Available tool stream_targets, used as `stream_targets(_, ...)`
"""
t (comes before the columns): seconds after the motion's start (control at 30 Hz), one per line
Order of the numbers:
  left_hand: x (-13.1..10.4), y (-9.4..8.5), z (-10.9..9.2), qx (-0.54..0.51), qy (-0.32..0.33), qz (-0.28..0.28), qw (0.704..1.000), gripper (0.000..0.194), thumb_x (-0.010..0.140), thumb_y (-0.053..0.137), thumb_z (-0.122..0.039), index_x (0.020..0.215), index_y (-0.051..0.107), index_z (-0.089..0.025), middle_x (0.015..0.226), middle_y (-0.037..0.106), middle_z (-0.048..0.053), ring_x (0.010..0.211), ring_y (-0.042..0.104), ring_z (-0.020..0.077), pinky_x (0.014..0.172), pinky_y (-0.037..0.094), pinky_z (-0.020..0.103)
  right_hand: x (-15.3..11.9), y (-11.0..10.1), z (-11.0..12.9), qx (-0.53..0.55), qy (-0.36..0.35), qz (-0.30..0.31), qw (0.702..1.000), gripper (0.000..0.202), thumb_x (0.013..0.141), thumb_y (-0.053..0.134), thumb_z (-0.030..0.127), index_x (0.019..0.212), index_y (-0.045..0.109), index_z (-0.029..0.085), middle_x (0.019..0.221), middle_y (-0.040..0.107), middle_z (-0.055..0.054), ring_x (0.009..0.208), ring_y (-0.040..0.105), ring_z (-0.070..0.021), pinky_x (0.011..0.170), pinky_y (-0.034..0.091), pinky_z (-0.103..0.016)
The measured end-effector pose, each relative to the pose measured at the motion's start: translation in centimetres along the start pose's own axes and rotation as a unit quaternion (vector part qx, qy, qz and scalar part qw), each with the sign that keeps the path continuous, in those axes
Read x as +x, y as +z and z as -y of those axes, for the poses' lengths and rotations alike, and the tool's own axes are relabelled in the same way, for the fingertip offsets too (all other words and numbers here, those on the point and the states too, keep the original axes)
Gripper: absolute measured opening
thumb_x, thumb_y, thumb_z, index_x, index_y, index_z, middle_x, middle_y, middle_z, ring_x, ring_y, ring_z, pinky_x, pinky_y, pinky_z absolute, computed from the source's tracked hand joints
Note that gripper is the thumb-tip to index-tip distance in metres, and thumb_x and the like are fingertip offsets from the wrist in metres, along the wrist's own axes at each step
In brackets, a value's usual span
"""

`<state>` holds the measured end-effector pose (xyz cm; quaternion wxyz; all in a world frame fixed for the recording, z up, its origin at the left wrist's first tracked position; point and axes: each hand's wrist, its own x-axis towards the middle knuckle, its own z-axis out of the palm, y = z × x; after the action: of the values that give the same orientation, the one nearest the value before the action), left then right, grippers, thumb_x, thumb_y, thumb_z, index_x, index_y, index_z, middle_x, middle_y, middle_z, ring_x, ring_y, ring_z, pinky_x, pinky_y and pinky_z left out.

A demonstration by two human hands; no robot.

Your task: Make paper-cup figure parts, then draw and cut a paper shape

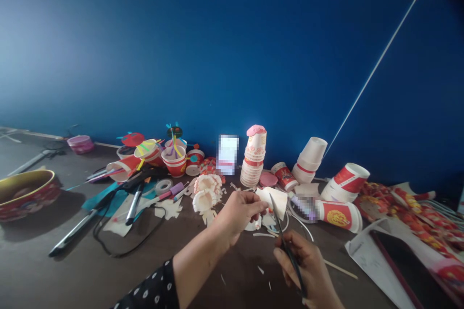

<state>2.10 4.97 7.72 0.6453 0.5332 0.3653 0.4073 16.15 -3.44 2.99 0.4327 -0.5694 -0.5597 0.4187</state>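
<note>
My left hand [241, 215] is closed, with thumb and fingers pinched on the edge of a cream-white paper piece [277, 201] near the middle of the view. Around the handles of dark scissors [286, 244] my right hand [302, 260] is wrapped, lower and to the right. The scissors point up and away, their tip lying over the paper piece. Behind my hands stands a tall stack of paper cups [253, 166] topped by a pink lump [256, 130]. Scalloped cream paper shapes [206, 192] rest left of it.
Red-and-white cups [174, 160] with coloured strips, a tape roll [163, 187] and a glue gun [136, 195] lie left. Tipped cups [339, 216], a dark phone [413, 270] and red wrappers [416, 212] are right. A round tin [29, 195] sits far left; a blue partition [217, 58] rises behind.
</note>
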Motion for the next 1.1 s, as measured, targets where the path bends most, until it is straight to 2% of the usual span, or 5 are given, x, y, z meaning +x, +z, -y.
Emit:
stream_targets(0.43, -0.1, -0.2, -0.4, 0.001, -0.026, 0.013, 1.000, 0.021, 0.056, 0.065, -0.025, 0.045, 0.053, -0.012, 0.043, 0.048, -0.002, 0.040, 0.033, 0.0046, 0.044, 0.023, 0.022, 0.1, -0.1, -0.3, -0.019, -0.030, -0.004, 0.999, 0.028, 0.073, 0.056, 0.045, 0.071, 0.048, 0.019, 0.049, 0.038, 0.008, 0.037, 0.034, -0.0058, 0.035, 0.028, -0.017)
stream_targets(0.67, -0.1, -0.9, -0.8, 0.043, -0.019, 0.023, 0.999, 0.020, 0.057, 0.064, -0.022, 0.044, 0.051, -0.013, 0.039, 0.043, -0.004, 0.040, 0.032, 0.0047, 0.044, 0.020, 0.022, -0.1, -0.1, -0.1, -0.040, -0.037, 0.007, 0.998, 0.025, 0.073, 0.056, 0.042, 0.069, 0.049, 0.019, 0.049, 0.036, 0.008, 0.038, 0.031, -0.0060, 0.034, 0.027, -0.017)
stream_targets(0.83, -0.1, -1.2, -1.2, 0.070, -0.027, 0.031, 0.997, 0.021, 0.056, 0.064, -0.024, 0.042, 0.051, -0.013, 0.037, 0.040, -0.005, 0.039, 0.032, 0.0051, 0.044, 0.020, 0.023, -0.3, 0.2, 0.3, -0.054, -0.059, -0.035, 0.996, 0.024, 0.069, 0.059, 0.040, 0.065, 0.049, 0.019, 0.048, 0.034, 0.008, 0.039, 0.029, -0.0063, 0.036, 0.027, -0.017)
stream_targets(0.97, -0.3, -1.3, -1.9, 0.086, -0.040, 0.029, 0.995, 0.020, 0.054, 0.064, -0.025, 0.042, 0.051, -0.014, 0.038, 0.042, -0.004, 0.040, 0.034, 0.0057, 0.044, 0.022, 0.023, -0.3, 0.3, 0.5, -0.076, -0.071, -0.026, 0.994, 0.023, 0.068, 0.060, 0.039, 0.064, 0.051, 0.018, 0.046, 0.033, 0.008, 0.039, 0.031, -0.0067, 0.038, 0.029, -0.017)
stream_targets(1.1, -0.4, -1.5, -2.3, 0.103, -0.050, 0.032, 0.993, 0.020, 0.053, 0.065, -0.027, 0.044, 0.053, -0.014, 0.039, 0.044, -0.004, 0.041, 0.035, 0.0061, 0.044, 0.022, 0.022, -0.3, 0.4, 0.3, -0.096, -0.080, -0.052, 0.991, 0.023, 0.067, 0.060, 0.040, 0.063, 0.051, 0.019, 0.045, 0.033, 0.008, 0.039, 0.030, -0.0070, 0.036, 0.027, -0.017)
